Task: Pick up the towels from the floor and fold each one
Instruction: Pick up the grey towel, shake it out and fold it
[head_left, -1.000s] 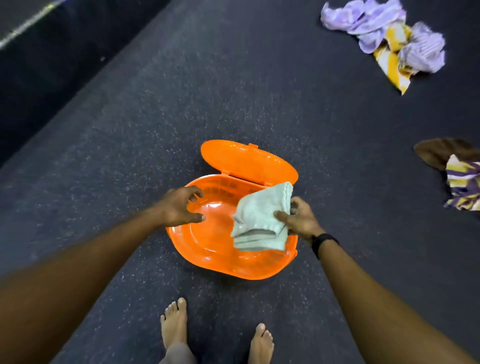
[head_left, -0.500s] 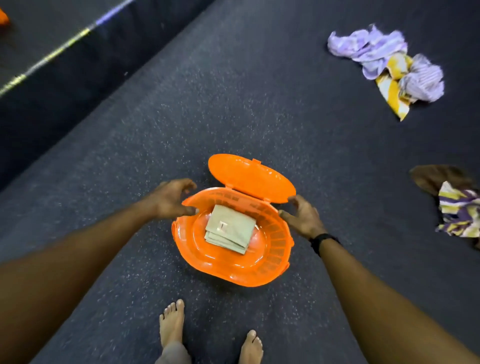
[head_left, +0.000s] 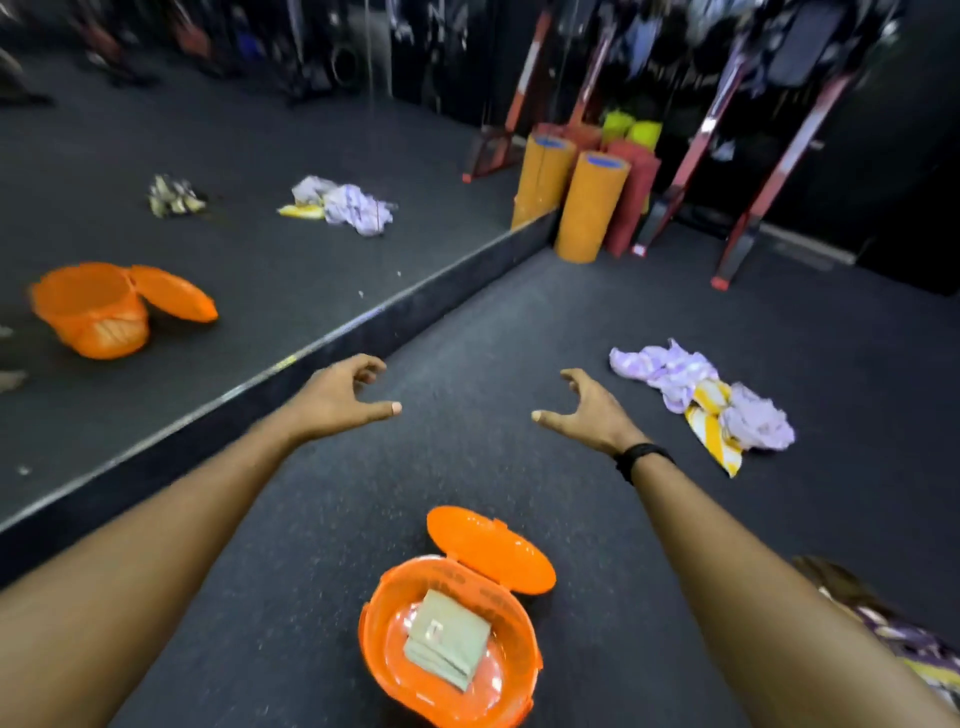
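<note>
Head cam: both hands, left (head_left: 340, 395) & right (head_left: 589, 410), hold nothing, fingers loose. Folded towel (head_left: 448, 642) sits in orange basket (head_left: 382, 660).

A gym: dark speckled rubber floor (head_left: 519, 312), wall mirror (head_left: 208, 234), red steel rack frames (head_left: 769, 171), upright rolled orange mats (head_left: 589, 208).

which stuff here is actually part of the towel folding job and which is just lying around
Part of the job:
- folded green towel in the orange basket
- crumpled lilac and yellow towels on the floor
- patterned towel at the right edge
- left hand, right hand, both holding nothing

Just lying about:
- rolled mats
- red rack legs
- wall mirror
</note>
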